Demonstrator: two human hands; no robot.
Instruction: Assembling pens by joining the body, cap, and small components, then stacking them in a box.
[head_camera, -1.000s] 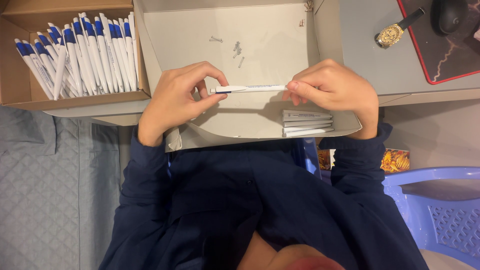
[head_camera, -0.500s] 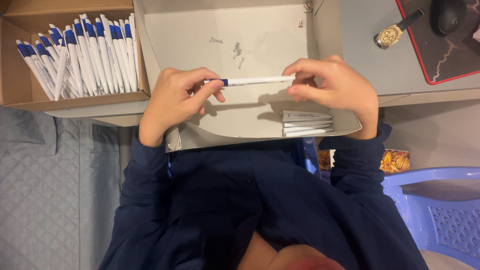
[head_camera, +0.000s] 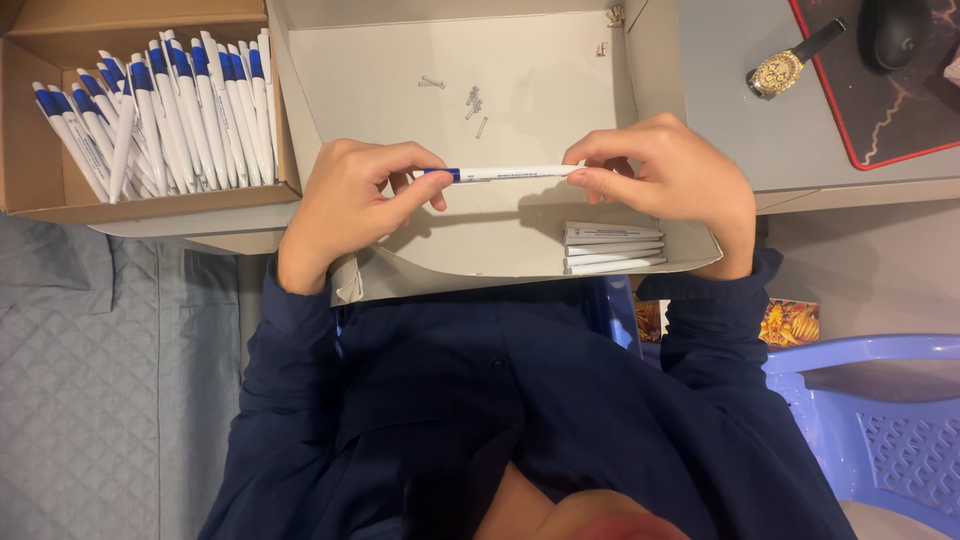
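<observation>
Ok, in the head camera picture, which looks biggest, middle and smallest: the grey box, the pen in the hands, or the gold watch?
1. Grey box, by far the largest.
2. Pen, held between left hand and right hand.
3. Gold watch, smallest, though its strap is partly hidden.

The pen (head_camera: 505, 174) now shows a blue section by the left hand (head_camera: 350, 205).
</observation>
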